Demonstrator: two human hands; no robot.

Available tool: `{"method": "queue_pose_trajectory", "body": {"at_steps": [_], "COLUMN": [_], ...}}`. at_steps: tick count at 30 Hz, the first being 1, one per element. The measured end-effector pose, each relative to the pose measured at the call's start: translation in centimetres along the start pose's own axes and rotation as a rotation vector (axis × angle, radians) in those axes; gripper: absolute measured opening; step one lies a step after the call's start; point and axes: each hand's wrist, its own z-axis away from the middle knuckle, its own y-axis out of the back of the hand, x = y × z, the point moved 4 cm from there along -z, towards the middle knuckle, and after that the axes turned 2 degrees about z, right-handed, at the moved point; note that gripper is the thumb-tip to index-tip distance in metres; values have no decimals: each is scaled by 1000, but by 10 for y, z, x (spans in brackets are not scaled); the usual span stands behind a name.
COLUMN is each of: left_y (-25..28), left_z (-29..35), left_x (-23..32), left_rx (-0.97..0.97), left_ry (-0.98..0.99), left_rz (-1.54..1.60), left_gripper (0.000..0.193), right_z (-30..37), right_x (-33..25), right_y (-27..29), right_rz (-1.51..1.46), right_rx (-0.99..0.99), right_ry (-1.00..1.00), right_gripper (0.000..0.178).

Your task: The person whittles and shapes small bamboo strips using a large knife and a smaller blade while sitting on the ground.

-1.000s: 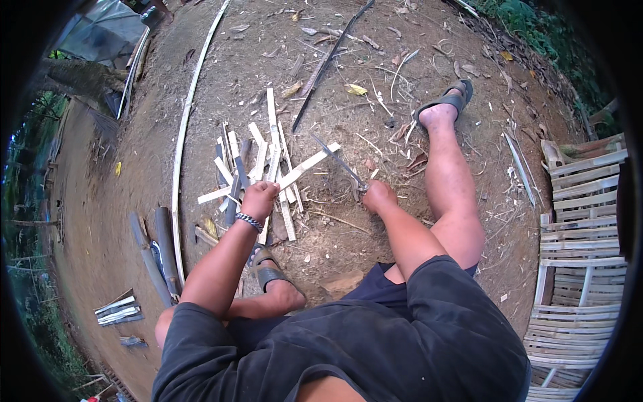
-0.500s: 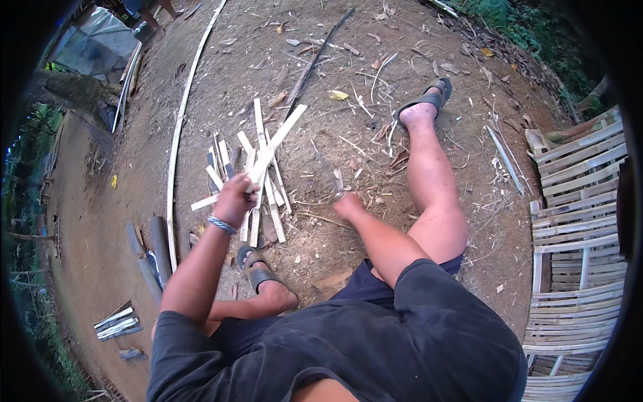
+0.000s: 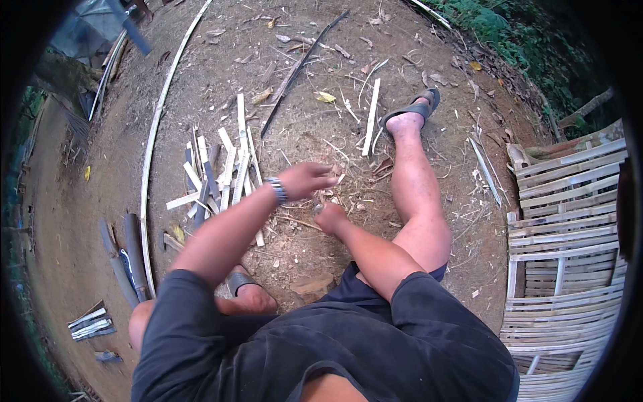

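Outdoor yard: leafy green undergrowth borders the bare brown earthen ground at its far right corner; pale slatted bamboo framework flanks its right edge.

no lettering, label, number or sign can be read anywhere in the frame, neither on the dark shirt at bottom centre nor on the bamboo slats at lower right.

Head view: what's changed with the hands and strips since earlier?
The left hand has let go of the pale strip and swung rightward, its grip open near the right hand. The strip has gone right and forward, near the right foot; whether it has landed is unclear. The right hand stays closed on the knife, and the strip pile looks the same.
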Motion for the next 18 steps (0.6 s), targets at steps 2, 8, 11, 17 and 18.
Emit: {"method": "queue_pose_trajectory", "body": {"at_steps": [2, 8, 11, 17, 18], "left_y": [48, 197, 200, 186, 188], "left_z": [40, 160, 168, 125, 122], "left_x": [-27, -142, -189, -248, -254], "left_rx": [102, 455, 277, 503, 523], "left_ry": [-30, 318, 193, 382, 363], "left_rz": [-202, -555, -596, -571, -551], "left_gripper": [47, 35, 30, 29, 28], "right_z": [1, -10, -2, 17, 17], "right_x": [7, 12, 16, -25, -28], "right_y": [0, -17, -21, -31, -34], "right_rz": [-30, -38, -223, -682, -741], "right_rx": [6, 8, 68, -131, -156], "right_ry": [-55, -114, -76, -262, -277], "right_gripper": [39, 39, 34, 25, 24]}}
